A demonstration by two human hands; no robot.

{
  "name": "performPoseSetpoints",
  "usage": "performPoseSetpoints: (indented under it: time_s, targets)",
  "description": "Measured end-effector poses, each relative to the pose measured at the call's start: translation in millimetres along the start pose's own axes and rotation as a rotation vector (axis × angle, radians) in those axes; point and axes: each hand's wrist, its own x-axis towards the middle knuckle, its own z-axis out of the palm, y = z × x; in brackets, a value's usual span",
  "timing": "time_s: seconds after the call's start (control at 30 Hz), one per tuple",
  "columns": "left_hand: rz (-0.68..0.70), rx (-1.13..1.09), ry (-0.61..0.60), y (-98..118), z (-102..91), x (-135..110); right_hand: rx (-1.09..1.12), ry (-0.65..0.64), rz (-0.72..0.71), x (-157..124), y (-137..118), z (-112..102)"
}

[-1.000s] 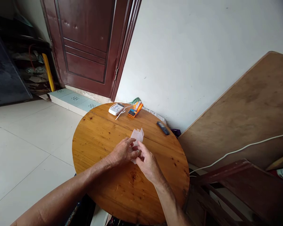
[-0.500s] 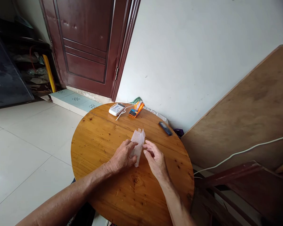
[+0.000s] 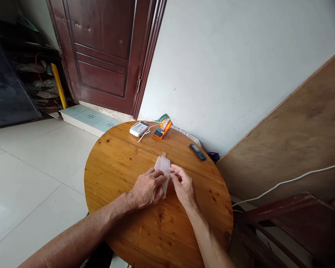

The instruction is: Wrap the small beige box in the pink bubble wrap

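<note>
White paper (image 3: 162,164) lay flat mid-table (image 3: 123,156), our left hand (image 3: 146,188) pressing its near edge and our right hand (image 3: 183,184) pinching its three-o'clock edge, seemingly to keep it from sliding.

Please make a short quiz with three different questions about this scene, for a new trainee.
1. True or false: both hands touch the white folded paper on the round wooden table.
2. Which thing lies closest to the orange object? A) white device B) dark bar C) yellow pole
3. Fill in: the left hand presses on the paper's ____ side, and the right hand pinches the other edge.

Key: 1 true; 2 A; 3 left
</note>
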Motion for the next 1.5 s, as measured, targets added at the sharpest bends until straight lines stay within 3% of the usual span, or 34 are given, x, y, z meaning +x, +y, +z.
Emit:
performPoseSetpoints:
  time_s: [0.07,0.17,0.27,0.6,0.87,1.2,1.5]
  targets:
    - [-0.004,0.008,0.001,0,1.2,0,0.033,0.049,0.167,4,3,-3]
    - [-0.007,0.011,0.004,1,1.4,0,0.122,-0.010,0.448,11,3,-5]
    - [-0.020,0.010,0.004,3,-0.9,0,0.238,-0.074,0.543,18,-4,-1]
    - [-0.036,-0.006,-0.006,6,-3.5,-3,0.383,-0.164,0.472,30,-9,17]
    - [-0.034,-0.023,-0.008,4,-0.2,-3,0.228,-0.059,0.257,30,2,24]
    - [-0.119,-0.054,0.063,2,11.6,-2,0.365,-0.101,0.272,18,-22,18]
    - [-0.267,-0.035,0.160,4,13.7,-6,0.214,-0.197,0.147,3,-39,-2]
